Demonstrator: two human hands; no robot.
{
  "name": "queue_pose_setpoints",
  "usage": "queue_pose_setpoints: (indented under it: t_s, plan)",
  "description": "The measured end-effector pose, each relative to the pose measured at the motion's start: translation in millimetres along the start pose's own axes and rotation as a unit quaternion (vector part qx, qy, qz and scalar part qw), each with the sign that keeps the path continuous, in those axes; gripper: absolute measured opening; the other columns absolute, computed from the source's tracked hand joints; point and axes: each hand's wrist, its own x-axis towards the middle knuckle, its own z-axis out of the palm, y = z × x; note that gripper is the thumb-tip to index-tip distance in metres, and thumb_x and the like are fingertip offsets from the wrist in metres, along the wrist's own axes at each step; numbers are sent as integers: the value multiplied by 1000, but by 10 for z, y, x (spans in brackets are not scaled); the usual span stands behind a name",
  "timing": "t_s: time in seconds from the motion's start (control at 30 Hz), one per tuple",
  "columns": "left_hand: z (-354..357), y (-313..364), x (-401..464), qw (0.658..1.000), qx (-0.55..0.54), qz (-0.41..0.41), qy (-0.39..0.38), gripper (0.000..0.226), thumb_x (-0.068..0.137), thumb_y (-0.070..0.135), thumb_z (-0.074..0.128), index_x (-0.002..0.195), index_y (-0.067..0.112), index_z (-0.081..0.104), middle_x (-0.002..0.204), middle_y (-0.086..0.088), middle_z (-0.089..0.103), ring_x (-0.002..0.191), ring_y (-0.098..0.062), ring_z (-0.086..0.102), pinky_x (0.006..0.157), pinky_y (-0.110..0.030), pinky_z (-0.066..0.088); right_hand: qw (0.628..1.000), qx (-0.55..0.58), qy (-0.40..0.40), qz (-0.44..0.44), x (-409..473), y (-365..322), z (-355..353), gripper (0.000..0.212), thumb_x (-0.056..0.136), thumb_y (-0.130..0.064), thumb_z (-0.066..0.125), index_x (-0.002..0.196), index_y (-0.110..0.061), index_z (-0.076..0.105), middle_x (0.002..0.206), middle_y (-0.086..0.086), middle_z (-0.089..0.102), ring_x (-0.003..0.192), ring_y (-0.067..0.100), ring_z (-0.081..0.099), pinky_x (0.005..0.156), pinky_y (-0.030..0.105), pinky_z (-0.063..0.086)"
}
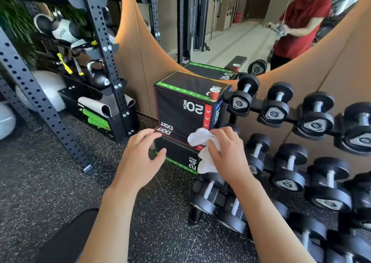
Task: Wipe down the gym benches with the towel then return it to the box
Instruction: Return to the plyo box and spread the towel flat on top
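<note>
At far left, on the speckled rubber floor (pixel 50 182), a black perforated steel rack (pixel 40 102) holds a kettlebell (pixel 98 76), a grey-and-black bag (pixel 58 28) and a low tray with a rolled grey mat (pixel 104 107); a white ball (pixel 49 86) sits behind its lower frame. Left hand (pixel 138 158) hovers in front of the lower box, fingers spread and loosely bent, gripping nothing, fingertips close to the box's top left corner; cannot tell if they touch it. Two black padded boxes stand against the tan wall: a tall one (pixel 180 110) marked 20 inch, with a red paper cup (pixel 214 95) at the right edge of its top, and a lower one (pixel 176 152) marked 24 inch in front of it. Right hand (pixel 226 152) has its fingers curled round a bunched white towel (pixel 202 142), held at the right end of the lower box's top, part of the cloth hanging down past the box's right edge. Round mirror (pixel 230 21) on the wall above. Right of the boxes, a rack of black dumbbells (pixel 281 106) in tiers along the wall.
</note>
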Motion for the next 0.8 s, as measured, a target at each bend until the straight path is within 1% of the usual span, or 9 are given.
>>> queue_pose_setpoints:
  t_s: [0.1,0.2,0.3,0.43,0.5,0.63,0.8]
  plan:
    - [114,40,406,1000,6,-10,4,47,97,46,60,143,36,55,149,22,42,142,-3,32,113,-31,33,1000,6,3,-4,398,223,63,37,98,-35,46,127,-20,63,120,-3,54,106,24,52,95,41,39]
    - [237,77,772,1000,14,-15,4,46,97,46,60,142,38,55,149,22,42,143,-3,32,115,-34,34,1000,17,2,-3,777,409,134,39,98,-36,45,128,-19,63,120,-2,54,107,24,52,95,42,40]
    - [351,62,1049,1000,23,-21,4,46,97,45,60,142,38,55,150,22,42,144,-3,32,115,-32,33,999,38,-8,-12,1085,544,247,47,96,-43,39,128,-18,63,122,-1,55,107,26,52,96,45,41]
    - [449,-59,1328,999,35,-37,-3,46,98,44,61,143,35,55,151,20,42,144,-3,31,113,-27,28,999,45,-28,-9,1417,669,495,41,97,-37,44,128,-19,62,123,-1,55,108,26,52,94,44,40]
    - [469,-155,1470,998,39,-41,-8,46,98,44,60,143,36,54,152,21,41,144,-2,30,112,-27,29,998,52,-33,-8,1570,679,628,41,96,-38,45,128,-19,62,123,-1,55,110,26,53,96,45,42]
    - [486,-467,1858,999,36,-39,-10,46,98,45,58,143,35,54,151,22,40,144,0,29,110,-26,29,997,59,-39,-3,1951,639,957,50,95,-47,36,128,-19,63,122,-2,56,111,27,54,98,47,43]
    - [423,-997,2388,999,25,-19,-31,47,98,45,58,144,36,53,151,24,39,144,2,28,113,-28,33,998,55,-12,7,2454,459,1442,46,97,-46,37,127,-22,62,120,-5,54,109,24,53,95,41,40]
